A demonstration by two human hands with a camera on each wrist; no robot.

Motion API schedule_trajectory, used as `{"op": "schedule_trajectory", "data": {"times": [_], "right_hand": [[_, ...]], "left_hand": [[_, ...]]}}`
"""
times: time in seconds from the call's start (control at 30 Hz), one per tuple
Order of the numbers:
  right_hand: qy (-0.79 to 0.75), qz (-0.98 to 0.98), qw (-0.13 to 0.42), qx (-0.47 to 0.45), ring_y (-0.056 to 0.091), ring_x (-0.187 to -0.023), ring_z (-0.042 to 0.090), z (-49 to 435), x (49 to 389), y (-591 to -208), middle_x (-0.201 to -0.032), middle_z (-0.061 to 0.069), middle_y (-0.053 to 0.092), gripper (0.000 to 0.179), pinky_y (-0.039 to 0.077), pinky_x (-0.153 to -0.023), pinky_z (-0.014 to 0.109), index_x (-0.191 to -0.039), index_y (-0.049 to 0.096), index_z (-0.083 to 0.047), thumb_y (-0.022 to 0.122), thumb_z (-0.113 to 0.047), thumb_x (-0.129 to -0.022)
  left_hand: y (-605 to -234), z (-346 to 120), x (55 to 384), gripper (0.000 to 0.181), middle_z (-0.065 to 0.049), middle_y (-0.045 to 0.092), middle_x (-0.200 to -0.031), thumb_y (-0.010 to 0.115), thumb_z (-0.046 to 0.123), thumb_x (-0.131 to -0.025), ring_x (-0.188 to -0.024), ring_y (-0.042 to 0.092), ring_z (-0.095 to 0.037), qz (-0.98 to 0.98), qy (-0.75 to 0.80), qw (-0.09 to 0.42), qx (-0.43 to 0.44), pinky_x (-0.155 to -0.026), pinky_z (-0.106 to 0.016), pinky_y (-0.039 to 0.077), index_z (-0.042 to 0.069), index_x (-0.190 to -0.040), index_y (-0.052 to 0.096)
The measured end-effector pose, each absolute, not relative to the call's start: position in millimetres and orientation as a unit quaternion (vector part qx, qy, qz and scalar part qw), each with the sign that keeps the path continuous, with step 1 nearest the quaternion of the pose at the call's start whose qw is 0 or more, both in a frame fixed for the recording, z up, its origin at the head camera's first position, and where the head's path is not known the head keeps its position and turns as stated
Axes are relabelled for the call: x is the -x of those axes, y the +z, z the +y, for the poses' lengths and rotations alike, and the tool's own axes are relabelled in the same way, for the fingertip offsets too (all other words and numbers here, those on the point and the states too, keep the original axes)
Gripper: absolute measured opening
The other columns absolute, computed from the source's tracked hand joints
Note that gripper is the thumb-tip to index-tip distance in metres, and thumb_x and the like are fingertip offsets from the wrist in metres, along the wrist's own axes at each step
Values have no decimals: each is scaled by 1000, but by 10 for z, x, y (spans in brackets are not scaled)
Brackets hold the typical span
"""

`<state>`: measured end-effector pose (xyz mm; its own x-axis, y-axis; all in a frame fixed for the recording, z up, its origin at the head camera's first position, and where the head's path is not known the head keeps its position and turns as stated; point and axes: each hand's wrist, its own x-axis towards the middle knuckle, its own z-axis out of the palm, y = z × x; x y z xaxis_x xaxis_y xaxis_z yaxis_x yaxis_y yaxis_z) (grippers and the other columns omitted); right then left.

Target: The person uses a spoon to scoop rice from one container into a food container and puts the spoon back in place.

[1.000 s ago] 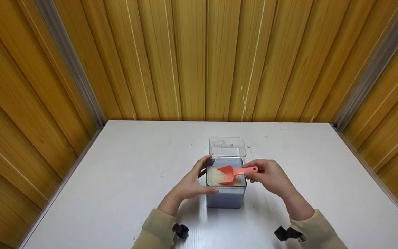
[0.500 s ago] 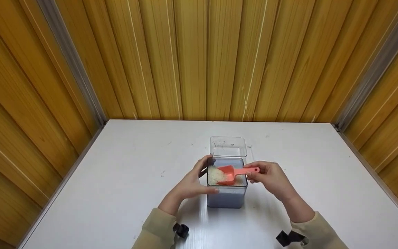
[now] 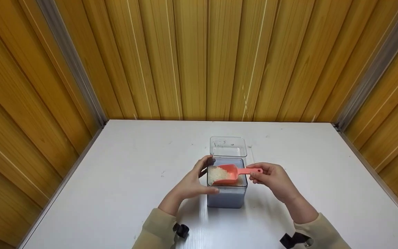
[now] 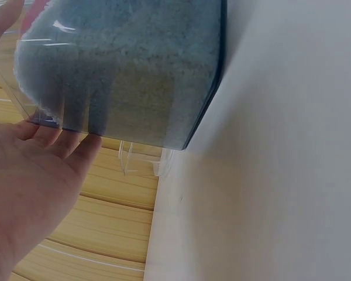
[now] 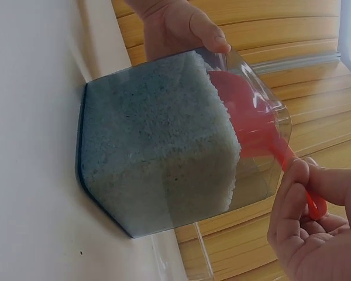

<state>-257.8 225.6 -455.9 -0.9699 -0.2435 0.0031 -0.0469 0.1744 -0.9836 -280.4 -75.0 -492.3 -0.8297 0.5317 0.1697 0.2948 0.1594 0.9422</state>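
Observation:
A clear blue-tinted square container (image 3: 225, 199) stands upright on the white table, filled high with white rice (image 3: 215, 175). My left hand (image 3: 191, 184) grips it from the left, thumb along the near side and fingers round the far side. The left wrist view shows those fingers (image 4: 76, 146) against the container wall. My right hand (image 3: 274, 180) pinches the handle of a coral-red scoop (image 3: 233, 174) between thumb and fingers. Inside the container's mouth, the scoop's bowl lies at the rice surface with rice in its front part. Through the wall, the right wrist view shows the bowl (image 5: 245, 111) above the rice.
Just behind the container lies a shallow clear rectangular lid or tray (image 3: 228, 151). The white table (image 3: 133, 173) reaches back to wood-patterned panel walls (image 3: 188, 69), with more panels on the left and right.
The scoop has shifted slightly to the right together with my right hand, and its bowl shows more rice. My left hand and the container have stayed in place.

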Motion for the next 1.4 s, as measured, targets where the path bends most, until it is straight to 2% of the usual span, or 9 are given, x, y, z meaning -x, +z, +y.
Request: {"op": "schedule_trajectory", "data": {"times": [0.2, 0.37, 0.57, 0.67, 0.93, 1.0, 1.17, 1.4], "right_hand": [[-668, 733, 98, 85, 65, -80, 5, 2299, 2595, -4610, -87, -5, 71, 35, 61, -77, 16, -127, 63, 12, 66, -8, -99], [-708, 689, 121, 95, 65, -80, 4, 2354, 2625, -4666, -88, -5, 71, 27, 61, -78, 16, -124, 67, 5, 64, -9, -101], [-754, 626, 157, 126, 65, -81, 2, 2421, 2676, -4758, -91, -5, 72, 18, 59, -78, 13, -117, 72, -10, 59, -10, -104], [-763, 608, 175, 134, 64, -81, 2, 2438, 2692, -4794, -92, -6, 70, 19, 58, -76, 12, -116, 71, -13, 56, -9, -106], [-786, 564, 208, 140, 65, -82, 2, 2455, 2711, -4839, -93, -4, 71, 21, 58, -77, 11, -116, 71, -13, 53, -8, -107], [-789, 558, 211, 144, 66, -83, 1, 2460, 2712, -4841, -94, -4, 71, 22, 59, -78, 11, -117, 70, -13, 52, -7, -107], [-784, 569, 201, 143, 66, -83, 1, 2470, 2707, -4819, -93, -5, 71, 22, 59, -78, 11, -116, 71, -14, 53, -8, -107], [-786, 572, 187, 143, 67, -83, 1, 2487, 2695, -4772, -93, -4, 72, 22, 60, -81, 12, -115, 72, -13, 53, -7, -106]], "left_hand": [[-4918, -758, 2804, 109, -8, 34, -164, 90, 22, -79, -156, 31, -25, 752, 588, 93, -283, -132, -43, 27, 15, -162, 21], [-4905, -758, 2791, 109, -8, 34, -165, 89, 22, -79, -156, 30, -26, 755, 586, 93, -279, -132, -43, 27, 11, -163, 20], [-4932, -747, 2802, 108, -7, 34, -165, 89, 23, -78, -157, 29, -26, 756, 588, 96, -271, -132, -49, 25, 16, -162, 22], [-4942, -744, 2804, 108, -7, 34, -165, 89, 23, -78, -157, 29, -25, 757, 587, 97, -269, -132, -47, 25, 19, -162, 22], [-4929, -745, 2781, 109, -8, 33, -166, 89, 24, -79, -158, 28, -28, 759, 587, 100, -264, -132, -45, 26, 16, -163, 21], [-4923, -745, 2777, 109, -8, 32, -166, 89, 24, -78, -158, 27, -28, 757, 589, 101, -262, -132, -45, 26, 18, -163, 21], [-4919, -745, 2778, 108, -7, 32, -166, 89, 23, -78, -158, 27, -27, 756, 591, 101, -263, -132, -44, 26, 23, -163, 22], [-4928, -743, 2791, 108, -8, 32, -166, 90, 25, -78, -158, 28, -27, 759, 587, 101, -264, -132, -45, 27, 23, -162, 22]]}}
